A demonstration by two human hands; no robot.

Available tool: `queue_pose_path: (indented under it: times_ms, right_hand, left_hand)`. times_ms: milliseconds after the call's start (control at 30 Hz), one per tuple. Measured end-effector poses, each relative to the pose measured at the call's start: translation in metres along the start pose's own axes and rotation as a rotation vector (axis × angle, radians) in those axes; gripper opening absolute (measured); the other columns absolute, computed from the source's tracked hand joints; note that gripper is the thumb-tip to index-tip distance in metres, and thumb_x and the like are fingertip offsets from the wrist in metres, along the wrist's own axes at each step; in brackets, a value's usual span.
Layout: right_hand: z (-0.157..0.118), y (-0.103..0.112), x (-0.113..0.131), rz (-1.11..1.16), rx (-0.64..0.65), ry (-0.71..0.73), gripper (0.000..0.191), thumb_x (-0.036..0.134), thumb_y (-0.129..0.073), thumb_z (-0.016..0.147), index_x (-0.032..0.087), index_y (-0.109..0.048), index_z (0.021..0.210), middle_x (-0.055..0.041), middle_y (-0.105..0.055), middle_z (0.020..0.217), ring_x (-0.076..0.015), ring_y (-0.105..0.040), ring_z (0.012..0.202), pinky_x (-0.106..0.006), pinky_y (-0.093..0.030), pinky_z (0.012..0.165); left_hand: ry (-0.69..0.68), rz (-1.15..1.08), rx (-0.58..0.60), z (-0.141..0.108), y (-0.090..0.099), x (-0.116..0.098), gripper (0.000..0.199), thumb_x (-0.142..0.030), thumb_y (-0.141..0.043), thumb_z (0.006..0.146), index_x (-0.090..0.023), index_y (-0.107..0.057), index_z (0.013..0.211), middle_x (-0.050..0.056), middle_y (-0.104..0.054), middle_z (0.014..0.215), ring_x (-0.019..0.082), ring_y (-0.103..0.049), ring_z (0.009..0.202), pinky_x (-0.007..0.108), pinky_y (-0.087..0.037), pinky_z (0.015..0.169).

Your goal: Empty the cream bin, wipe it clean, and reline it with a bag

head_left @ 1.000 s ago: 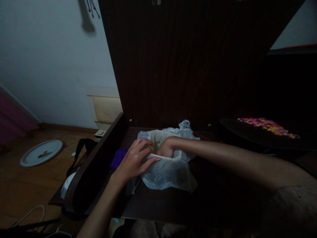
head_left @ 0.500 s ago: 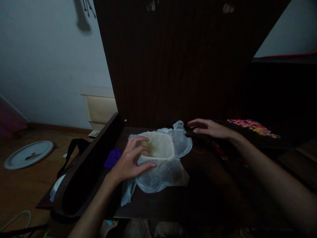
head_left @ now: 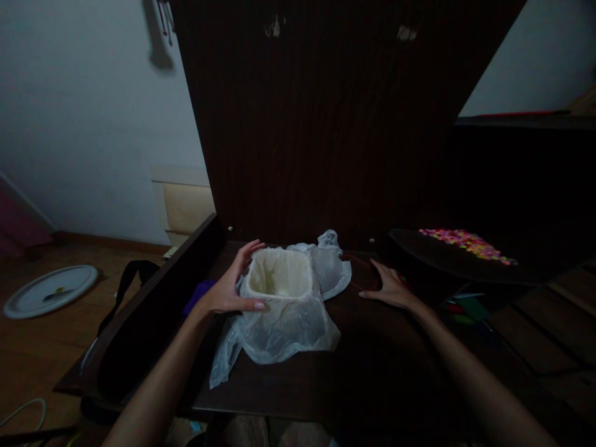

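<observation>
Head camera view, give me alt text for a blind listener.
A container lined with a whitish plastic bag sits on a dark surface, left hand spread at its left side, right hand open to its right. Small bright pieces lie farther right.

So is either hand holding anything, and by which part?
The left hand appears to hold the bag-lined container at its left side, thumb near the front rim; the right hand holds nothing.

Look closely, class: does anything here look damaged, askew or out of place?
Yes. Two ragged pale patches break the finish near the top of the dark upright panel, perhaps where it has chipped. The plastic bag drapes unevenly, one strip trailing lower left. A white oval tray lies on the floor. No spill is visible.
</observation>
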State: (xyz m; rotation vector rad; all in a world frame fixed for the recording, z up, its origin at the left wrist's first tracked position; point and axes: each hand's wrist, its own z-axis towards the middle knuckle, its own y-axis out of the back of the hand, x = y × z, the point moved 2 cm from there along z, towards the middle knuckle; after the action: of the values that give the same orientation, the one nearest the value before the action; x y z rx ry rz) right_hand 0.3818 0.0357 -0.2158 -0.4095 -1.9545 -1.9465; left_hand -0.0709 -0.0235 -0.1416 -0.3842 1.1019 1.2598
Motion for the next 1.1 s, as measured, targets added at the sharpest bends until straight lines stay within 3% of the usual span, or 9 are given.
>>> queue_pose_path:
  times_ms: [133, 300, 433, 633, 767, 867, 1000, 1100]
  right_hand:
    - [0.004, -0.003, 0.0, 0.008, -0.001, -0.027, 0.12, 0.064, -0.077, 0.06, 0.013, -0.027, 0.157, -0.0244, -0.04, 0.156, -0.0423, -0.036, 0.145, -0.053, -0.033, 0.116]
    - [0.001, 0.001, -0.002, -0.012, -0.057, -0.085, 0.109, 0.064, -0.078, 0.06, 0.015, -0.039, 0.149, -0.0227, -0.052, 0.139, -0.0419, -0.048, 0.133, -0.052, -0.04, 0.11]
    - [-0.004, 0.012, -0.011, 0.072, -0.153, -0.131, 0.092, 0.06, -0.083, 0.052, 0.02, -0.053, 0.129, -0.02, -0.058, 0.127, -0.0411, -0.053, 0.126, -0.052, -0.046, 0.104]
    - [-0.018, 0.037, -0.013, 0.277, -0.294, -0.199, 0.082, 0.064, -0.082, 0.048, 0.024, -0.05, 0.112, -0.0151, -0.062, 0.117, -0.0391, -0.061, 0.112, -0.054, -0.051, 0.096]
    - [-0.03, 0.056, 0.012, 0.358, -0.39, -0.116, 0.082, 0.067, -0.081, 0.049, 0.025, -0.048, 0.112, -0.0116, -0.063, 0.117, -0.0354, -0.063, 0.106, -0.051, -0.052, 0.093]
    - [-0.039, 0.075, 0.04, 0.279, -0.516, -0.022, 0.083, 0.069, -0.079, 0.053, 0.024, -0.047, 0.115, -0.0123, -0.06, 0.12, -0.0363, -0.06, 0.111, -0.052, -0.05, 0.095]
    - [-0.054, 0.105, 0.078, -0.064, -0.753, 0.12, 0.084, 0.067, -0.078, 0.06, 0.019, -0.048, 0.121, -0.022, -0.053, 0.129, -0.0457, -0.047, 0.125, -0.061, -0.04, 0.105]
    - [-0.061, 0.123, 0.089, -0.267, -0.791, 0.048, 0.081, 0.062, -0.081, 0.061, 0.014, -0.051, 0.118, -0.0284, -0.053, 0.126, -0.0527, -0.045, 0.123, -0.067, -0.038, 0.101]
  left_hand:
    - [0.004, -0.006, 0.002, 0.002, -0.001, -0.001, 0.118, -0.051, -0.09, 0.062, -0.023, -0.023, 0.156, 0.022, -0.041, 0.154, 0.041, -0.043, 0.143, 0.063, -0.032, 0.119]
    - [0.01, -0.003, -0.011, 0.002, -0.002, -0.001, 0.115, -0.048, -0.09, 0.063, -0.023, -0.024, 0.154, 0.02, -0.041, 0.152, 0.04, -0.043, 0.142, 0.061, -0.031, 0.12]
    - [0.018, 0.034, -0.03, 0.001, -0.004, -0.001, 0.113, -0.045, -0.089, 0.063, -0.024, -0.025, 0.153, 0.019, -0.04, 0.151, 0.04, -0.042, 0.142, 0.061, -0.031, 0.12]
    - [0.021, 0.036, -0.078, -0.001, -0.013, 0.004, 0.116, -0.049, -0.089, 0.06, -0.023, -0.024, 0.152, 0.019, -0.042, 0.148, 0.041, -0.042, 0.142, 0.063, -0.031, 0.119]
    - [0.03, 0.047, -0.083, 0.0, -0.022, 0.003, 0.113, -0.047, -0.089, 0.061, -0.025, -0.024, 0.151, 0.019, -0.041, 0.15, 0.04, -0.042, 0.142, 0.061, -0.035, 0.117]
    - [0.031, 0.075, -0.078, 0.001, -0.029, -0.002, 0.113, -0.046, -0.09, 0.061, -0.025, -0.024, 0.15, 0.019, -0.042, 0.149, 0.04, -0.044, 0.141, 0.06, -0.036, 0.117]
    - [0.027, 0.124, -0.067, 0.002, -0.035, -0.009, 0.114, -0.046, -0.09, 0.061, -0.024, -0.023, 0.15, 0.02, -0.042, 0.149, 0.04, -0.044, 0.141, 0.062, -0.034, 0.117]
    - [0.027, 0.151, -0.068, 0.002, -0.036, -0.011, 0.113, -0.047, -0.09, 0.062, -0.025, -0.024, 0.15, 0.02, -0.04, 0.15, 0.04, -0.043, 0.141, 0.062, -0.034, 0.117]
